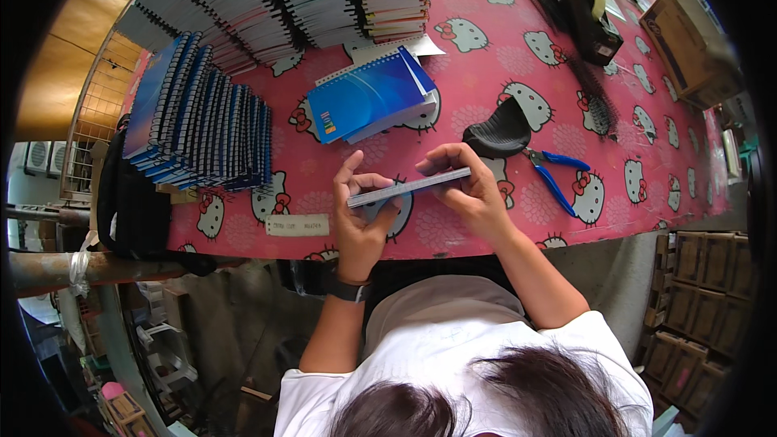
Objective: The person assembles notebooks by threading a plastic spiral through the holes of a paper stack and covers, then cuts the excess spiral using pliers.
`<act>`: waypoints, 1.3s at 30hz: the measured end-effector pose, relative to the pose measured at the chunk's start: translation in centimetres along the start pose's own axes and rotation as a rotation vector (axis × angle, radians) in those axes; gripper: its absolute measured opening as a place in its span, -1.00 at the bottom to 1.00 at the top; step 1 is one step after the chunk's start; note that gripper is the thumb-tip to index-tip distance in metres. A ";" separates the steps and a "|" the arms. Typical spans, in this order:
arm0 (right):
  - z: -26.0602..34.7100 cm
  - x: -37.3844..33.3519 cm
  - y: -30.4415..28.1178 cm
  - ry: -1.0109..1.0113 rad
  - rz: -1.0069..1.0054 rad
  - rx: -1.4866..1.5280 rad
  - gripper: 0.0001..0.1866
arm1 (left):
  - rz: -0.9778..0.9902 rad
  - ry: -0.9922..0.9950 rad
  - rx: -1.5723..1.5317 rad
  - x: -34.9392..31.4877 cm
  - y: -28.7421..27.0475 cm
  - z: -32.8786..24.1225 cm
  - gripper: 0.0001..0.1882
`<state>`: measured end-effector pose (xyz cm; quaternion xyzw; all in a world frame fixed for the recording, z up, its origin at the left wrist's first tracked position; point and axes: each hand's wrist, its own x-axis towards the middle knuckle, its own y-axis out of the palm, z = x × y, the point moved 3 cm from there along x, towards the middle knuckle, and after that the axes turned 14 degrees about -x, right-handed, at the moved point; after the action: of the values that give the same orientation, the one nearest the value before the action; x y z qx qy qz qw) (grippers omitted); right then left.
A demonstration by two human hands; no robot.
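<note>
Between both hands, a thin block of paper sheets (409, 187) is held edge-on above the near part of the table. My left hand (366, 222) grips its left end, thumb below and fingers above. My right hand (471, 194) has its fingers closed round the right end. Just beyond lies a pile of loose blue notebook covers and punched sheets (364, 101). To the right of my right hand are blue-handled cutting pliers (558, 182), their head by a black curved object (500, 131) whose kind I cannot make out.
Finished blue spiral notebooks (198, 125) are stacked at the left. Behind them stand tall rows of coil-bound paper (275, 4). Black plastic coils (597, 109), a tape dispenser (589, 20) and a cardboard box (680, 53) sit at the right. A paper slip (297, 225) lies near the front edge.
</note>
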<state>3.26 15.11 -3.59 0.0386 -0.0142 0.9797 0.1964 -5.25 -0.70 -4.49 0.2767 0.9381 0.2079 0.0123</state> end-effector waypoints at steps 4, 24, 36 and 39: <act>-1.1 0.5 -0.5 0.056 0.024 -0.062 -0.72 | -0.055 0.456 0.610 0.2 2.0 -1.3 -0.22; -0.7 7.9 -26.1 -0.036 -0.649 -1.583 -0.78 | 0.285 0.667 0.904 0.4 4.8 -2.9 -0.69; 6.4 0.7 -8.1 -0.243 0.117 -0.900 -0.72 | 0.218 0.624 0.902 0.8 4.7 -2.8 -0.79; 6.0 -0.1 -6.4 -0.195 0.123 -0.791 -0.77 | 0.247 0.619 0.888 0.9 5.2 -3.2 -0.80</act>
<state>6.26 20.74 2.45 0.0521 -0.4105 0.9003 0.1347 -3.73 2.50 0.54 0.2895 0.8559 -0.1362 -0.4062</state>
